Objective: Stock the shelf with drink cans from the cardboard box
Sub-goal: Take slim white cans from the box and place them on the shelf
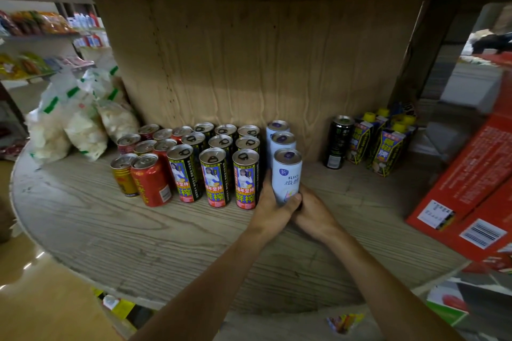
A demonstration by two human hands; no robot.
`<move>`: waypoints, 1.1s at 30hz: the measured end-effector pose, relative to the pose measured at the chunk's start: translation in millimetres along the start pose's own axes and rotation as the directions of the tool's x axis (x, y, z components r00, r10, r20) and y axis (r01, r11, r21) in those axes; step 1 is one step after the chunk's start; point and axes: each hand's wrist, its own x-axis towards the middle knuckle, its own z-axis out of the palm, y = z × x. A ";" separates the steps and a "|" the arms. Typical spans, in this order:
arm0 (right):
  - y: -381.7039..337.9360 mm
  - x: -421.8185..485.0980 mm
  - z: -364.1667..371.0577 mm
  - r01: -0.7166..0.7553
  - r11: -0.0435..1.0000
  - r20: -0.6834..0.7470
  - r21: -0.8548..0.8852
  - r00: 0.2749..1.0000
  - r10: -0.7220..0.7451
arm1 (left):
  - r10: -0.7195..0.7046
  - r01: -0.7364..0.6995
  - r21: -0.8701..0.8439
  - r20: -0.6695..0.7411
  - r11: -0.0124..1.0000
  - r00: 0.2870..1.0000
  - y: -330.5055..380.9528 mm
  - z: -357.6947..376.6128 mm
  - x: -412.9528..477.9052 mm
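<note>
A pale blue RIO can [287, 173] stands upright on the wooden shelf [116, 230], at the front of a short row of two more pale blue cans [282, 141]. My left hand [270, 206] grips its lower part, thumb across the front. My right hand [313, 213] wraps the base from the right. To the left stand several tall black-and-yellow cans [216, 177] in rows, then red cans [151, 180] and a gold can [123, 177].
A black energy-drink can [338, 141] and yellow-capped cartons [385, 147] stand at the right. Red boxes [468, 188] lean at the far right. White snack bags [72, 122] sit at the left. Brown cardboard [263, 58] backs the shelf.
</note>
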 end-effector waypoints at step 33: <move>12.7 13.9 7.2 0.016 0.965 0.087 -0.262 0.996 0.007 | 0.006 -0.002 0.058 -0.085 0.998 0.996 -12.1 -0.3 0.0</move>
